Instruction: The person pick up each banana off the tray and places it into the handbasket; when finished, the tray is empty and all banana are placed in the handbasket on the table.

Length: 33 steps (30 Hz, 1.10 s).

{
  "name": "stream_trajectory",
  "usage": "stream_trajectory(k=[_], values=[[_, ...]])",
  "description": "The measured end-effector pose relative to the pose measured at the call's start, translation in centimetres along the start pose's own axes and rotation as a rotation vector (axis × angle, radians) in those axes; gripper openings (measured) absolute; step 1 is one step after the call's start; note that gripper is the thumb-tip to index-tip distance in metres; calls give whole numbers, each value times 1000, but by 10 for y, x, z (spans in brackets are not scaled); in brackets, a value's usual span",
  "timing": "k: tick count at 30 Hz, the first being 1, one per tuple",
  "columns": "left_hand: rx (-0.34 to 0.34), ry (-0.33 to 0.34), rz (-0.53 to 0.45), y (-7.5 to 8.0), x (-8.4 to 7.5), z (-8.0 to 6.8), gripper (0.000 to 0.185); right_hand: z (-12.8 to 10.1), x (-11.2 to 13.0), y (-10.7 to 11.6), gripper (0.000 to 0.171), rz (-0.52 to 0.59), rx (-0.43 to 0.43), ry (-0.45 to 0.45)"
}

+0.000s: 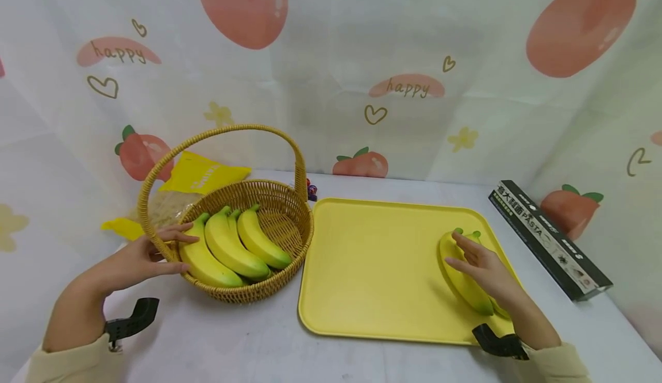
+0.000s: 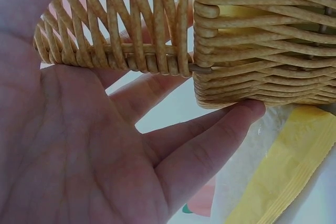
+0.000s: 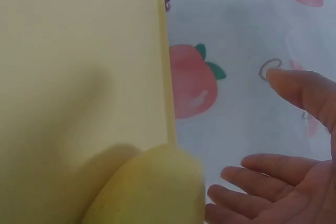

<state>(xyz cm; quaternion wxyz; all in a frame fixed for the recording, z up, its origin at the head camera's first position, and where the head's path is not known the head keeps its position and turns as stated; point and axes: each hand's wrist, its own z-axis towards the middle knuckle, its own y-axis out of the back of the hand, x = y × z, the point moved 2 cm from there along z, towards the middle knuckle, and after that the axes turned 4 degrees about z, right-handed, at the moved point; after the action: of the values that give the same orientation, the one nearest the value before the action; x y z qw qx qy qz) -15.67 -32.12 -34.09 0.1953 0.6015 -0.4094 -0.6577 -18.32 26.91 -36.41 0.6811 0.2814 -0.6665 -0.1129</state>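
My left hand (image 1: 137, 259) holds the left side of a wicker basket (image 1: 287, 222), thumb and fingers around the foot of its arched handle (image 1: 219, 131). In the left wrist view, one finger reaches along under the woven wall (image 2: 262, 56). Several yellow bananas (image 1: 233, 251) with green tips lie in the basket, some right at my fingertips. My right hand (image 1: 491, 276) hovers over bananas (image 1: 468, 291) lying side by side on the right part of a yellow tray (image 1: 372, 268). In the right wrist view, its fingers are extended, apart from the banana (image 3: 152, 192).
Right of the tray lies a long black pasta box (image 1: 550, 239). Behind the basket leans a yellow and clear plastic bag (image 1: 207, 173). Small dark wrapped items (image 1: 311, 191) sit behind the basket's right side. A fruit-printed cloth (image 1: 331, 55) hangs at the back of the white table (image 1: 248, 343).
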Motion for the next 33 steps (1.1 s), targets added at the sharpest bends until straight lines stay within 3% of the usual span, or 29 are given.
stream_trajectory(k=[9, 24, 33], values=[[0, 19, -8, -1, -2, 1, 48, 7, -14, -6, 73, -24, -31, -50], [1, 1, -24, 0, 0, 0, 48, 14, -17, -6, 69, 17, -36, -35], [-3, 10, -1, 0, 0, -1, 48, 17, -29, -11, 69, 46, -16, 17]])
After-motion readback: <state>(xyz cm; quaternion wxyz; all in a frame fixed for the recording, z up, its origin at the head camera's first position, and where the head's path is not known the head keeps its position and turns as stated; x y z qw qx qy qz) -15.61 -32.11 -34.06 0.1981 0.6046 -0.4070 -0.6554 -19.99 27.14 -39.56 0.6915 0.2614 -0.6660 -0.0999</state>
